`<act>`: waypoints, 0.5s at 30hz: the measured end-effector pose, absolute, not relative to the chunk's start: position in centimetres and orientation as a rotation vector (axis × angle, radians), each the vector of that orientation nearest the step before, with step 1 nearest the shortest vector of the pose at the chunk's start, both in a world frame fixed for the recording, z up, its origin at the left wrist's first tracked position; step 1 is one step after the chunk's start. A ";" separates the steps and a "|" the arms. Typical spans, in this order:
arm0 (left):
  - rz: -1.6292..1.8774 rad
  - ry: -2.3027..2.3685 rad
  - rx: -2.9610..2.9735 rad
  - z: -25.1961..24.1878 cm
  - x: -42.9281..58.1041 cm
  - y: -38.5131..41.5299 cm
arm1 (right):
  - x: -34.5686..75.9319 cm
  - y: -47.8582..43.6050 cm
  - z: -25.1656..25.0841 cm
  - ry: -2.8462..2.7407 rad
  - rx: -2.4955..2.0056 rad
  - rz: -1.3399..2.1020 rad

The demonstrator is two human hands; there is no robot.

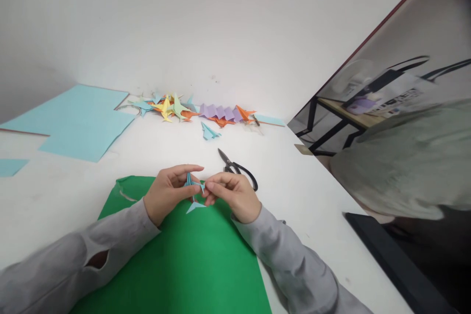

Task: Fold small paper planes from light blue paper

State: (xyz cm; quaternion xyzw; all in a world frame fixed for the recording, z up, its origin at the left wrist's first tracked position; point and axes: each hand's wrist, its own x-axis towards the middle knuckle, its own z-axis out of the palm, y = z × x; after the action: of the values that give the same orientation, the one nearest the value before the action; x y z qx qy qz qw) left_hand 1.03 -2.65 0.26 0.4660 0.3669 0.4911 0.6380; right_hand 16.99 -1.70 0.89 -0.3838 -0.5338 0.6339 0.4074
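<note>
Both my hands meet over the top edge of a green paper sheet (184, 260) on the white table (301, 191). My left hand (167, 191) is closed around a small light-blue folded paper figure (193, 195), whose pointed tip sticks out below the fingers. My right hand (233, 195) pinches a thin part of the same figure with thumb and forefinger. Black scissors (237, 169) lie shut on the table just behind my right hand.
Large light-blue paper sheets (73, 120) lie at the far left. A row of folded paper figures (176, 107) in several colours and a purple pleated strip (219, 112) runs along the wall. One blue figure (209, 132) lies apart. A person in pale green (405, 157) sits at right.
</note>
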 end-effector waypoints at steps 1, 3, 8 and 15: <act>1.119 0.841 1.065 0.2 1.0 -2.6 | 17.0 -1.7 0.9 -1.355 -0.965 1.598; 1.114 0.848 1.068 0.3 1.0 -2.6 | 17.1 -1.7 0.9 -1.372 -0.962 1.603; 1.094 0.861 1.077 0.4 1.0 -2.7 | 17.1 -1.7 0.9 -1.387 -0.955 1.614; 1.090 0.876 1.081 0.4 1.1 -2.7 | 17.2 -1.8 0.9 -1.410 -0.946 1.630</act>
State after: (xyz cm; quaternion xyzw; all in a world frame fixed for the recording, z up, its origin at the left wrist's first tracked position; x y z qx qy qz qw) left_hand 1.12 -2.68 0.42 0.4727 0.3832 0.4769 0.6342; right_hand 17.15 -1.77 0.91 -0.3711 -0.5532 0.6395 0.3837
